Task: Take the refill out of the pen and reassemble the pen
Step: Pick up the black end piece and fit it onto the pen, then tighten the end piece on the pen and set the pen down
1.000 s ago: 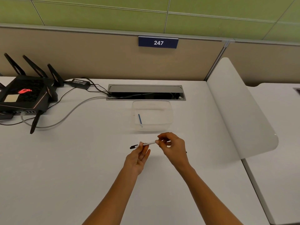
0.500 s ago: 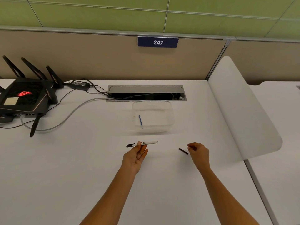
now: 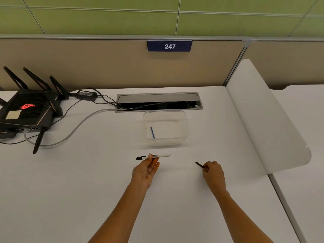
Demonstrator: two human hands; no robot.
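Note:
My left hand (image 3: 147, 171) pinches a white pen (image 3: 162, 156) near its middle, held level above the white desk (image 3: 87, 190), with its black cap end pointing left. My right hand (image 3: 213, 174) is off to the right, fingers closed on a short black pen piece (image 3: 199, 164) that sticks out up and left at desk level. A blue refill (image 3: 152, 132) lies inside the clear plastic container (image 3: 182, 137) behind the pen.
A black router (image 3: 26, 109) with antennas and cables sits at the far left. A cable slot (image 3: 157, 99) is set into the desk behind the container. A white curved divider (image 3: 266, 120) rises on the right.
My right hand came off the pen's right end and moved right and down to the desk, holding a short black piece. My left hand kept the pen almost still.

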